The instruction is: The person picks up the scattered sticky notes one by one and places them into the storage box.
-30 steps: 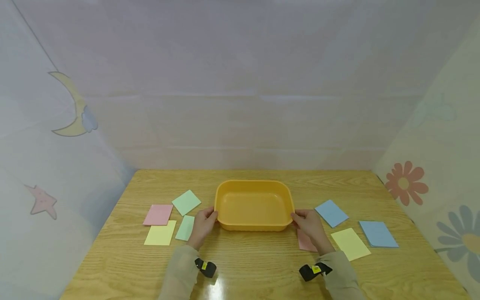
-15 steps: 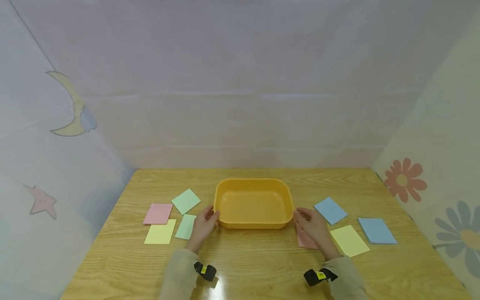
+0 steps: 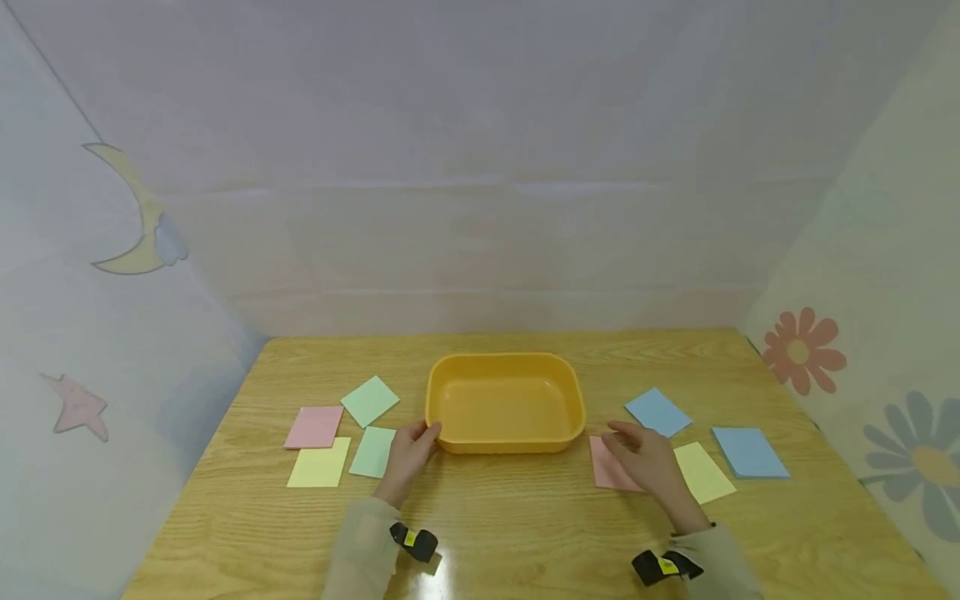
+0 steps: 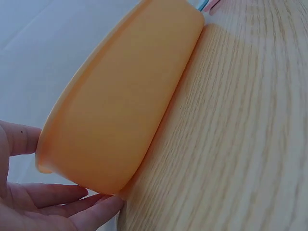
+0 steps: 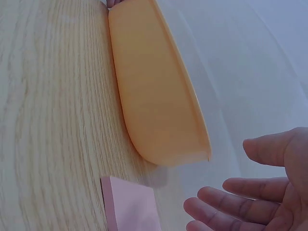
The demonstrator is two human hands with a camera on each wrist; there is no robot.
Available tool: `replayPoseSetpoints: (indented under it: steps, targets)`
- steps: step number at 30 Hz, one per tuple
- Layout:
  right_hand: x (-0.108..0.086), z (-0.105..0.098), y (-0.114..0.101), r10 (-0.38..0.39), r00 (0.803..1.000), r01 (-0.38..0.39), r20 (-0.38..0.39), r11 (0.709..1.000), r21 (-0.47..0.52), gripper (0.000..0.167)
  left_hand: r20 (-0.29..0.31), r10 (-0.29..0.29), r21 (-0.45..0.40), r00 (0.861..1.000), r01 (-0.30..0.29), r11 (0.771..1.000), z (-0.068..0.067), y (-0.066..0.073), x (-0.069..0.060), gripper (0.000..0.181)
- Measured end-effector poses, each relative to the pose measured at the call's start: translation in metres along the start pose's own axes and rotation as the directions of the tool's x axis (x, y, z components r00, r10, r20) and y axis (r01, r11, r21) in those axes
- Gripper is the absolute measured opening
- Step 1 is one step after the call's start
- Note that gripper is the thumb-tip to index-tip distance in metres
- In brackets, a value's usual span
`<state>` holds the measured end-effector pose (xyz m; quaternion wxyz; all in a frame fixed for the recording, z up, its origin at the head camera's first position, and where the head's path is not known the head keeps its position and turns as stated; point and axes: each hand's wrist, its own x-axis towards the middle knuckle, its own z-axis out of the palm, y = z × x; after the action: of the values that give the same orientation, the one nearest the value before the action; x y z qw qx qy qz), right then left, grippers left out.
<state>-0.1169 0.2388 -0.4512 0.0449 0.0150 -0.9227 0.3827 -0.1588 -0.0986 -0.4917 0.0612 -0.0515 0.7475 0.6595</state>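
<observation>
A yellow plastic tray (image 3: 506, 408) sits on the table in the head view, its inside bare. At its near left corner, my left hand (image 3: 408, 457) holds it. The left wrist view shows that hand's thumb (image 4: 24, 139) at the tray's rim and the fingers (image 4: 96, 211) against its lower side. My right hand (image 3: 648, 462) is apart from the tray, held over a pink sticky note pad (image 3: 611, 467) that it partly covers. In the right wrist view its fingers (image 5: 240, 209) are spread and loosely extended, with nothing between them.
Left of the tray lie another pink pad (image 3: 313, 427), a yellow one (image 3: 319, 463) and two green ones (image 3: 370, 402). On the right are two blue pads (image 3: 750, 452) and a yellow pad (image 3: 705, 472). Fabric walls (image 3: 480, 250) enclose the wooden table (image 3: 495, 533).
My right hand has let go of the tray's right side and moved right, over the pink pad. My left hand has stayed at the left corner. The head view has shifted slightly.
</observation>
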Motion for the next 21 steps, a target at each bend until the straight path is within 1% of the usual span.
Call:
replayPoseSetpoints:
  steps: [5,8,12,18,19,21]
  targets:
    - [-0.003,-0.007,0.003,-0.009,1.0,0.009,0.003,1.0,-0.012,0.039,-0.021,-0.023,0.005,1.0,0.023,1.0,0.0,-0.001,0.001,0.04]
    - [-0.003,-0.01,0.007,-0.02,1.0,0.02,-0.004,1.0,-0.017,0.038,-0.018,-0.03,0.007,0.999,0.03,1.0,0.0,-0.001,0.001,0.04]
    - [-0.004,-0.012,0.014,-0.024,1.0,0.024,-0.002,0.999,-0.044,0.039,0.002,-0.035,-0.002,0.999,0.035,0.999,0.0,0.002,0.0,0.04]
    - [-0.002,-0.014,0.02,-0.039,0.999,0.039,-0.003,0.996,-0.082,0.039,0.01,-0.038,0.019,0.999,0.038,0.999,0.0,0.027,-0.016,0.038]
    - [-0.002,-0.014,0.021,-0.044,0.999,0.044,0.0,0.995,-0.088,0.039,0.007,-0.035,0.022,0.999,0.035,0.999,0.001,0.03,-0.018,0.038]
    - [-0.001,-0.015,0.023,-0.054,0.999,0.054,0.008,0.994,-0.095,0.039,0.008,-0.033,0.024,0.999,0.033,0.999,0.001,0.031,-0.019,0.038]
